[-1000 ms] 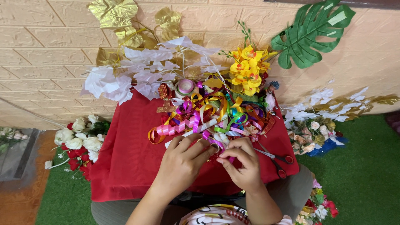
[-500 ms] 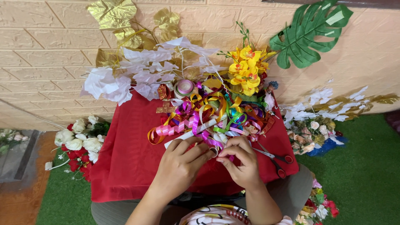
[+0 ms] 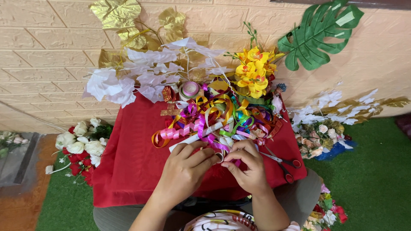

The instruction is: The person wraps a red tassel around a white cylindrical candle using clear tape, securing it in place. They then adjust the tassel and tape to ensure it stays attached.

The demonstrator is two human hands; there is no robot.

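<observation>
My left hand (image 3: 185, 169) and my right hand (image 3: 247, 164) meet over a red cloth (image 3: 128, 158) covering a small table. Together they pinch a small pale ribbon loop (image 3: 219, 157) between fingertips, and a purple ribbon strand runs up from it. Just beyond the hands lies a tangled heap of curled ribbons (image 3: 216, 115) in pink, purple, yellow, green and orange, with a white strip (image 3: 195, 137) across it. A ribbon roll (image 3: 189, 90) sits behind the heap.
Red-handled scissors (image 3: 284, 163) lie right of my right hand. White (image 3: 141, 75), gold (image 3: 117, 15) and yellow (image 3: 254, 70) artificial flowers and a green leaf (image 3: 319, 32) lean on the brick wall. Flower bunches (image 3: 81, 145) rest on green turf at both sides.
My hands have shifted slightly and the fingertips have drawn closer around the small ribbon loop. The ribbons and flowers have not moved.
</observation>
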